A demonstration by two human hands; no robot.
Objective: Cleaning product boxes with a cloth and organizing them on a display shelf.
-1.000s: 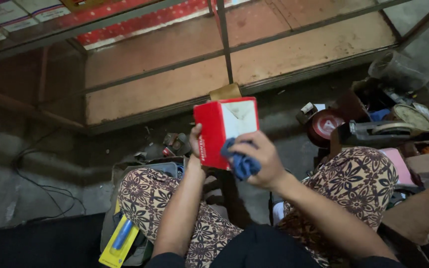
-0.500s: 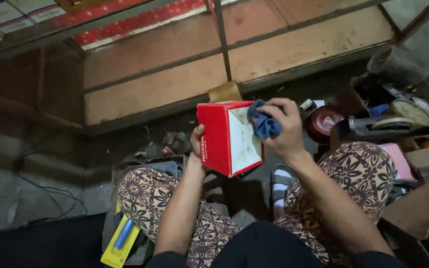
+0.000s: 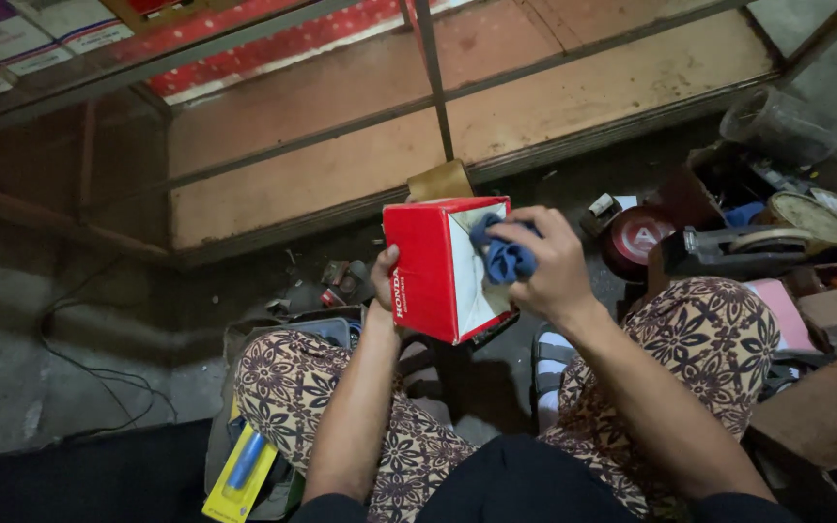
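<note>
A second ago the right hand (image 3: 554,266) presses its crumpled blue cloth (image 3: 502,258) against the lower right of the red and white cardboard box (image 3: 446,267), near the bottom edge. Half a second ago hand and cloth sit at the box's upper right corner. Now the cloth lies on the upper part of the white face, slightly lower and further left. The box, gripped by the left hand (image 3: 386,281), shows more of its red side than at first.
</note>
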